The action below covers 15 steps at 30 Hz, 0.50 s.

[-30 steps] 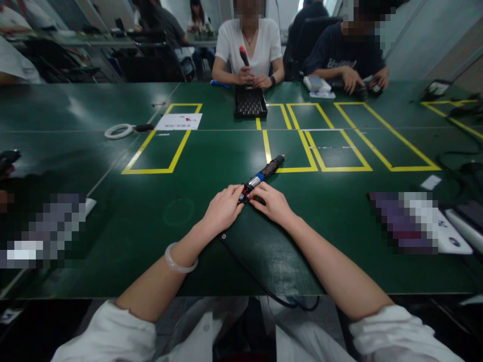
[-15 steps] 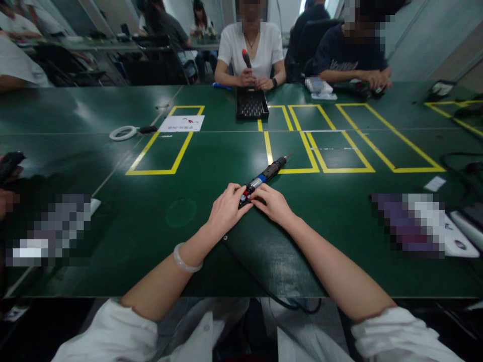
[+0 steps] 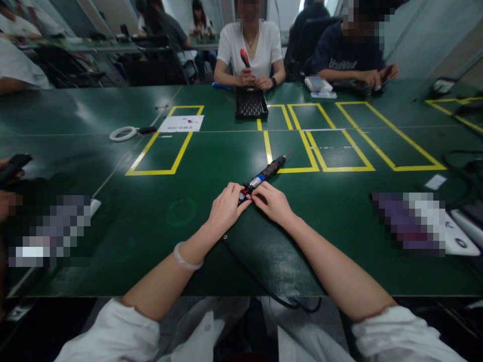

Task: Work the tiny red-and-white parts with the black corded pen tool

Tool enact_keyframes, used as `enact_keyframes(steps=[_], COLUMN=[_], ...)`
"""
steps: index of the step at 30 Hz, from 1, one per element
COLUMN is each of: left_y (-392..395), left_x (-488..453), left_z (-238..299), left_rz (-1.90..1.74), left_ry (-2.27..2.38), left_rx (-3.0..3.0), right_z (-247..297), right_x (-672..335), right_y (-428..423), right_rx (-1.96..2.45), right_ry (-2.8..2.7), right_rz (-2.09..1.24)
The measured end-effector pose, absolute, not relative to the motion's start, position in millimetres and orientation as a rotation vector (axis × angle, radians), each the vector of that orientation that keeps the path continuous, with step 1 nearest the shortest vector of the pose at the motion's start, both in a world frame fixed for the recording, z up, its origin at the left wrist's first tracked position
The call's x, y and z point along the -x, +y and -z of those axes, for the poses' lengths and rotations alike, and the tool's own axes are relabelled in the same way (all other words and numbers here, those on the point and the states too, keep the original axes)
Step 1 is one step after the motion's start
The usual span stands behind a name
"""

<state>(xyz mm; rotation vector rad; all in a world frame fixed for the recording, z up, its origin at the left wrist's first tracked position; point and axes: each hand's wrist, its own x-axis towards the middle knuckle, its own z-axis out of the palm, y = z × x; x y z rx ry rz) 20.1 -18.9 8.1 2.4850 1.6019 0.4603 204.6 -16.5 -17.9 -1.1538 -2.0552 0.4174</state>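
Observation:
An electric screwdriver (image 3: 267, 172) with its casing opened lies aslant on the green table, its thin bit pointing away to the upper right. A silver motor with a blue band and red parts at its near end show. My left hand (image 3: 225, 207) grips that near end from the left, thumb and fingers closed around it. From the right, my right hand (image 3: 275, 203) pinches at the same spot, fingertips closed. What those fingertips hold is too small to make out. A black cord (image 3: 260, 281) runs from under my left wrist over the table's front edge.
Yellow tape rectangles (image 3: 345, 168) mark the green table (image 3: 143, 236). Across from me, a person (image 3: 251, 60) holds a red-and-black screwdriver (image 3: 244, 58) over a black tray (image 3: 252, 111). A paper card (image 3: 181, 123) and white cable coil (image 3: 124, 133) lie left; blurred-out devices (image 3: 415, 221) flank both sides.
My hands and the electric screwdriver stay almost in place, with only slight shifts of the fingers. At the far right, a person's hand has risen.

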Motion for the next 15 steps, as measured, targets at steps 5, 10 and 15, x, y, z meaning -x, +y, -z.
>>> enact_keyframes(steps=[5, 10, 15], left_y=[-16.9, -15.6, -20.9], left_x=[-17.4, -5.8, 30.9], left_z=[-8.3, -11.7, -12.9], left_rz=[-0.451, -0.413, -0.371], left_ry=[1.593, 1.598, 1.65], left_rx=[-2.483, -2.473, -2.451], right_z=[18.0, 20.0, 20.6], right_x=[-206.8, -208.2, -208.9], right_y=[-15.8, -15.2, -15.0], right_rx=[1.148, 1.145, 1.136], right_ry=[-2.048, -2.077, -2.114], right_rz=[-0.464, -0.499, -0.51])
